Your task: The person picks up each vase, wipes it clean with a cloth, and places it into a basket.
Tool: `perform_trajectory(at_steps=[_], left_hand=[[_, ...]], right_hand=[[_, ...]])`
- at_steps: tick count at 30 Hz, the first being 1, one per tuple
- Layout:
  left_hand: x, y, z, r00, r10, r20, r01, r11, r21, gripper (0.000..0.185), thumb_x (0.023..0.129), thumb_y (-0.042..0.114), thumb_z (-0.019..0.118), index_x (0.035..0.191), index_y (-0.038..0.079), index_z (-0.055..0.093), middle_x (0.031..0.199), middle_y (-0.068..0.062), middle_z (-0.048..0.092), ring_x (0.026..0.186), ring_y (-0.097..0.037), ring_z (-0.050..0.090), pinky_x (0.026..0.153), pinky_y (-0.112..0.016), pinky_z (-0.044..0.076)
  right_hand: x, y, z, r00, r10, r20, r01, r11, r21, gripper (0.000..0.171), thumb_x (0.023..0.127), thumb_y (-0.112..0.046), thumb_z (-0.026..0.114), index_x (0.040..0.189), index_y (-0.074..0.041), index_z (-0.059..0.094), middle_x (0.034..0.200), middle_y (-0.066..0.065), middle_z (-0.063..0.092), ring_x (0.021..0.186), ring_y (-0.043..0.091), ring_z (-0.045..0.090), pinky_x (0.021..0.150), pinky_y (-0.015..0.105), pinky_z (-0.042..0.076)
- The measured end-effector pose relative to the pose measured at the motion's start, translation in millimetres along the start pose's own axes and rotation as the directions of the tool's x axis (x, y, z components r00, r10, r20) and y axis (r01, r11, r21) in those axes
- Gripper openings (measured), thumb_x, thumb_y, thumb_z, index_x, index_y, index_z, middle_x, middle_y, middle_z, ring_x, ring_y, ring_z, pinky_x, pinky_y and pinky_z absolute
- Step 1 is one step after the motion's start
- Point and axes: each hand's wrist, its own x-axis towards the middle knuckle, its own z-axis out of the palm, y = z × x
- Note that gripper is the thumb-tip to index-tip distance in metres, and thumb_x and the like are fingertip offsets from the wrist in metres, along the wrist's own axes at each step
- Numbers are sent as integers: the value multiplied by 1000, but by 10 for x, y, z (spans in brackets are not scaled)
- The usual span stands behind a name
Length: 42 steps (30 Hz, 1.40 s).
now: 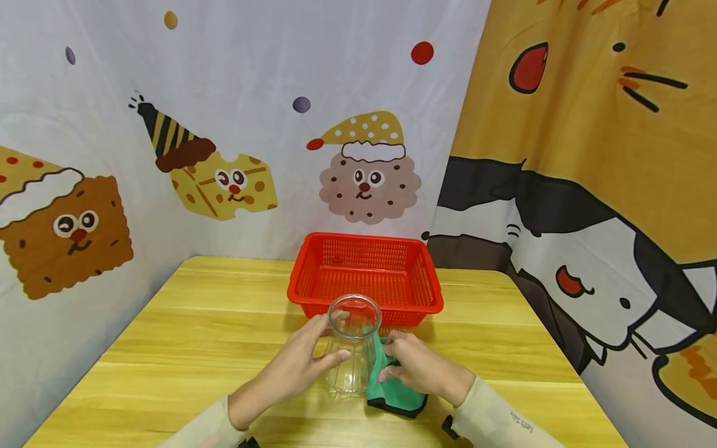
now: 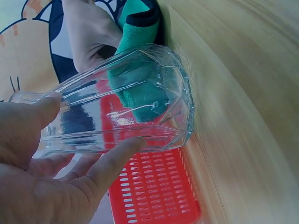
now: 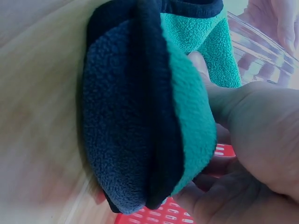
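Glass: a clear faceted glass (image 1: 351,348) stood upright on the wooden table (image 1: 196,348), near its front edge.
Left hand: the left hand (image 1: 291,367) grasped the glass, fingers curled round its side.
Right hand: the right hand (image 1: 417,367) gripped a folded green and dark cloth (image 1: 394,392), pressing it against the glass.
Behind: a red basket (image 1: 364,274) sat just beyond the glass.
Backdrop: cartoon-printed curtains (image 1: 588,155) closed in the table.

My wooden table (image 1: 196,323) carries a red plastic basket (image 1: 365,274) at the far-middle edge. Nearer me, a clear glass (image 1: 351,348) stands upright on it w/ a green cloth (image 1: 394,393) lying just beside, touching the glass.
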Motion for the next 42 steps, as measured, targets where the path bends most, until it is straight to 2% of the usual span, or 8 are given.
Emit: perform_trajectory(at_steps=[4, 10, 14, 20, 25, 29, 33, 42], left_hand=[[1, 6, -1, 1000, -1, 1, 1, 1000, -5, 61, 112, 36, 80, 166, 18, 58, 148, -5, 75, 133, -31, 80, 115, -63, 66], [1, 7, -1, 1000, -4, 3, 4, 1000, -12, 61, 112, 37, 80, 166, 18, 58, 147, -5, 75, 134, -32, 80, 115, -64, 66], [-2, 2, 0, 1000, -6, 6, 6, 1000, -9, 61, 112, 37, 80, 167, 19, 57, 147, -5, 75, 134, -32, 79, 116, -65, 66], [0, -5, -1, 1000, 1, -1, -1, 1000, -1, 62, 112, 37, 81, 167, 20, 57, 147, -5, 75, 134, -30, 80, 116, -64, 66], [-2, -7, 1, 1000, -4, 2, 4, 1000, -10, 62, 112, 37, 80, 167, 20, 57, 148, -6, 75, 134, -31, 80, 116, -64, 66], [-3, -4, 9, 1000, -10, 4, 10, 1000, -14, 62, 112, 37, 81, 167, 19, 57, 148, -7, 75, 134, -32, 80, 115, -64, 66], [0, -4, 19, 1000, -4, -1, 4, 1000, -12, 61, 112, 35, 81, 166, 18, 58, 147, -7, 75, 133, -32, 80, 115, -63, 67], [-1, -11, 31, 1000, -3, -8, 3, 1000, 1, 62, 111, 34, 82, 166, 18, 58, 146, -7, 76, 133, -32, 81, 115, -64, 67]], right_hand=[[-1, -6, -2, 1000, 4, 7, -4, 1000, -13, 18, 99, -26, 92, 116, -18, 90, 113, 0, 78, 101, 6, 70, 84, 25, 64], [-3, -1, -5, 1000, 2, 5, -2, 1000, -11, 14, 98, -26, 93, 110, -18, 89, 108, -2, 76, 95, 1, 65, 80, 22, 60], [1, -4, -9, 1000, -7, 10, 7, 1000, -12, 15, 98, -25, 94, 111, -19, 88, 107, -3, 78, 95, 0, 64, 79, 18, 57], [22, -12, -11, 1000, -5, -13, 6, 998, 68, 22, 96, -18, 95, 117, -17, 89, 101, -8, 81, 88, -4, 60, 75, 16, 55], [39, 12, 23, 999, 34, -25, -30, 989, 148, 18, 93, -15, 98, 106, -20, 86, 92, -14, 79, 85, -8, 61, 73, 16, 58], [43, 35, 45, 997, 56, -50, -47, 985, 165, 20, 91, -16, 99, 102, -22, 84, 89, -16, 76, 83, -7, 60, 73, 17, 57], [37, 52, 58, 995, 76, -70, -62, 981, 183, 21, 92, -15, 100, 105, -23, 84, 92, -15, 74, 85, -4, 60, 73, 17, 57], [18, 68, 85, 991, 73, -111, -49, 978, 201, 22, 92, -15, 100, 105, -24, 85, 94, -15, 75, 84, -3, 60, 71, 17, 55]])
